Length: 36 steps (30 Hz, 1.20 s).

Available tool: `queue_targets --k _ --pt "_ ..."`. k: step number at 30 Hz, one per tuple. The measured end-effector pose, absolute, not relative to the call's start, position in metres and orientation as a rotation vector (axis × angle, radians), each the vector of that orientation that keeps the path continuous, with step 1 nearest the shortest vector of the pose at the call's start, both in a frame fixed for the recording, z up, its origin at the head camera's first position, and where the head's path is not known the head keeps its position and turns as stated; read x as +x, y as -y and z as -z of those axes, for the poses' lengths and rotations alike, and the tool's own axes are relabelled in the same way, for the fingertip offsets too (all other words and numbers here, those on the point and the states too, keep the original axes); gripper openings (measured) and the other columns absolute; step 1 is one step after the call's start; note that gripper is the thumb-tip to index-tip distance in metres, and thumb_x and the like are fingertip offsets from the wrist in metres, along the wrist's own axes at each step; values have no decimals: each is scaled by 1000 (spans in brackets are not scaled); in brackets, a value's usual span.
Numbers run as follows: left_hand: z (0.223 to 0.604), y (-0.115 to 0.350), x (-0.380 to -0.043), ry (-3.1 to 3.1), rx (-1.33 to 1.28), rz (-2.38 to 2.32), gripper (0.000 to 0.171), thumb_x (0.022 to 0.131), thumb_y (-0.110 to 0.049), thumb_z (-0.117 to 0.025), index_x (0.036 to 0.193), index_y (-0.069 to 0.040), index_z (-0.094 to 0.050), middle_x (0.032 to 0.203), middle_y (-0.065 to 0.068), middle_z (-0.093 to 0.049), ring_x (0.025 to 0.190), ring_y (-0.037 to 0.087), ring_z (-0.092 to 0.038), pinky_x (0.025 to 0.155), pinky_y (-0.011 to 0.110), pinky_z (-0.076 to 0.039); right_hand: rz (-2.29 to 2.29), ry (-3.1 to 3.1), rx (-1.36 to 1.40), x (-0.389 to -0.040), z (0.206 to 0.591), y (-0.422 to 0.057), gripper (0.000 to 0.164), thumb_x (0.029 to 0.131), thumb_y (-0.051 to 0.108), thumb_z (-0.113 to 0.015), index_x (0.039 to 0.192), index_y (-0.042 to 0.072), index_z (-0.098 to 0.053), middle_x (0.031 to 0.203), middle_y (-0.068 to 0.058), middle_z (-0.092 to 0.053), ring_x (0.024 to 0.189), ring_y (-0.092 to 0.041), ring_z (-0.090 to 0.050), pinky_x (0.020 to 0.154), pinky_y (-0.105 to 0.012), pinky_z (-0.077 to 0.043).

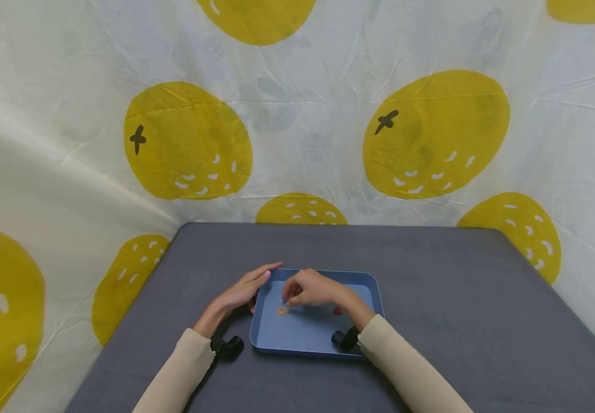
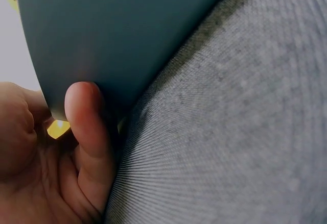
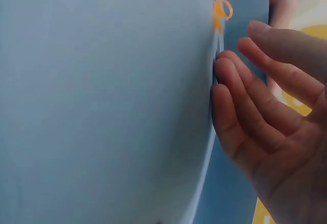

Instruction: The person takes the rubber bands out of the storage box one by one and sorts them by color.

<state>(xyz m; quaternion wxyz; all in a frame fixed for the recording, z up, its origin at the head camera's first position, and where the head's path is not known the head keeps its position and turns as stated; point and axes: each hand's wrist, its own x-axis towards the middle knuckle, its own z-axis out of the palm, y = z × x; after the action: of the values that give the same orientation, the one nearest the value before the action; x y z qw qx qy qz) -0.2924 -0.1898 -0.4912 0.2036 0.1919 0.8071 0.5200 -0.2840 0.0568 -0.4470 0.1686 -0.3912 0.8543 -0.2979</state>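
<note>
A blue tray (image 1: 308, 338) lies on the grey-covered table. At its left side my left hand (image 1: 243, 291) holds the rim, its thumb at the top edge. In the left wrist view, a finger (image 2: 84, 117) presses against the tray's outer wall. My right hand (image 1: 313, 288) hovers low over the tray with loosely bent fingers, thumb apart from the index finger and nothing between them. Just past its fingertips, a small thin orange loop (image 3: 225, 10) with a short tail lies on the tray floor. A small red thing (image 1: 337, 311) lies under the right wrist.
Grey cloth (image 1: 483, 321) covers the table around the tray. A white curtain (image 1: 308, 132) printed with yellow fruit hangs behind and along the sides. Black wrist cameras (image 1: 227, 347) are strapped at both cuffs.
</note>
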Motion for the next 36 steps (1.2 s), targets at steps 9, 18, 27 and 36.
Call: queue_targets --k 9,18,27,36 --pt "494 190 -292 -2249 555 -1464 49 115 -37 -33 163 -31 -34 166 17 -32 51 16 -54 46 30 -50 850 -2414 -1088 -286 454 -52 4 92 12 -79 95 11 -80 85 4 -76 70 -2 -61 66 -19 -53" --pt "497 192 -293 -2258 566 -1467 49 115 -37 -34 163 -28 -35 166 18 -32 51 14 -54 45 30 -49 822 -2450 -1105 -284 458 -48 4 90 9 -80 87 13 -79 80 5 -73 67 -1 -59 64 -19 -51" --pt "495 192 -292 -2253 560 -1481 49 115 -35 -34 163 -30 -34 164 19 -34 48 15 -52 45 30 -48 799 -2485 -1109 -283 458 -48 11 91 11 -80 81 16 -79 77 8 -72 66 -1 -57 62 -19 -49" --pt "495 191 -293 -2257 547 -1475 48 114 -37 -34 163 -32 -35 163 19 -36 46 14 -52 45 29 -48 805 -2502 -1107 -284 456 -50 10 91 12 -80 82 17 -79 78 8 -72 67 -3 -58 64 -21 -49"
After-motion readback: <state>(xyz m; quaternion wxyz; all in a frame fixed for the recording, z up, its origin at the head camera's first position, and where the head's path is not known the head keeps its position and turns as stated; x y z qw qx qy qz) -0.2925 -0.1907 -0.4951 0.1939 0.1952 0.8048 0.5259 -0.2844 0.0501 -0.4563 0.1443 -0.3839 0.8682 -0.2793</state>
